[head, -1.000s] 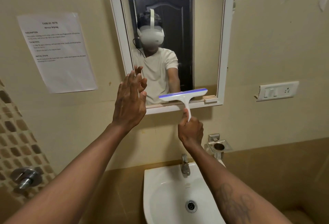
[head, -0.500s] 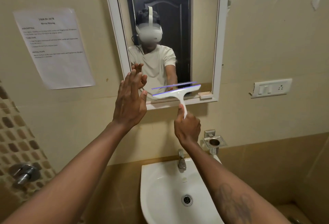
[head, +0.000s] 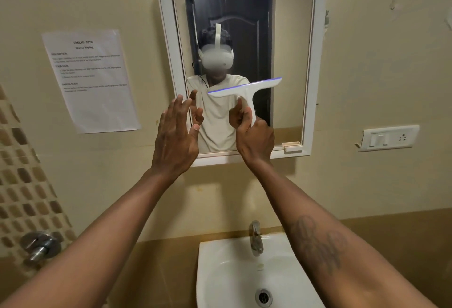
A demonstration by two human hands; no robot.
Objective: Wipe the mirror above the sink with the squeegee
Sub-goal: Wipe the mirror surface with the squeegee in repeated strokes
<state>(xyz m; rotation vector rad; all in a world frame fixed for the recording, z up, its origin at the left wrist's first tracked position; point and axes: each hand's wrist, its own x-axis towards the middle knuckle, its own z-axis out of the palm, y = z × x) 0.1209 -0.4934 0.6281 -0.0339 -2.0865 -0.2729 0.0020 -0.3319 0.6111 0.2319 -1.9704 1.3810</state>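
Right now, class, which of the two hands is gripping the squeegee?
The right hand, closed around the white squeegee handle in front of the mirror. The left hand is open, fingers spread, holding nothing.

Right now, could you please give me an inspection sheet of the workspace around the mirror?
Surface: white-framed wall mirror, glass reflecting the person and a dark door.
Job's things: white plastic squeegee with a blue blade edge, blade tilted, over the lower half of the glass.
Clutter: small cream block on the frame's bottom right ledge.
Hands: right hand gripping the squeegee handle; left hand open, empty, at the mirror's left edge.
Cables: a thin dark cord seen only in the reflection.
Surroundings: white ceramic sink, chrome tap, printed paper notice, white switch plate, chrome wall valve.
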